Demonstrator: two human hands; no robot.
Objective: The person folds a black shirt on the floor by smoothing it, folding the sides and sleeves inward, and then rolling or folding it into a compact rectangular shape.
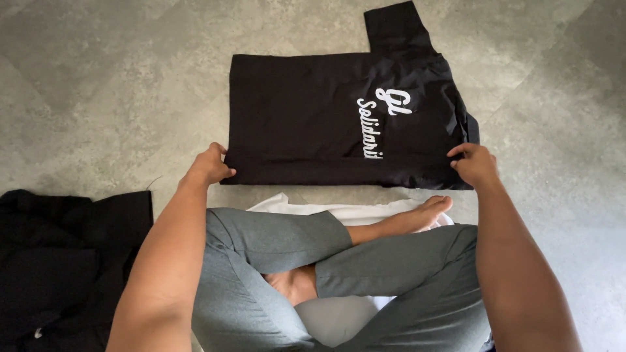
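A black shirt [339, 117] with white lettering lies folded on the grey floor [98, 78], upper centre. The left hand [210, 164] pinches its lower left corner; the right hand [475, 163] pinches its lower right.

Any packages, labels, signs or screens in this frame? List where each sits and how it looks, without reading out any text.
No packages, signs or screens.
Printed lettering: white cursive script in two lines, running sideways on the right half of the folded black shirt on the grey floor.
The left hand and right hand grip the shirt's near corners.
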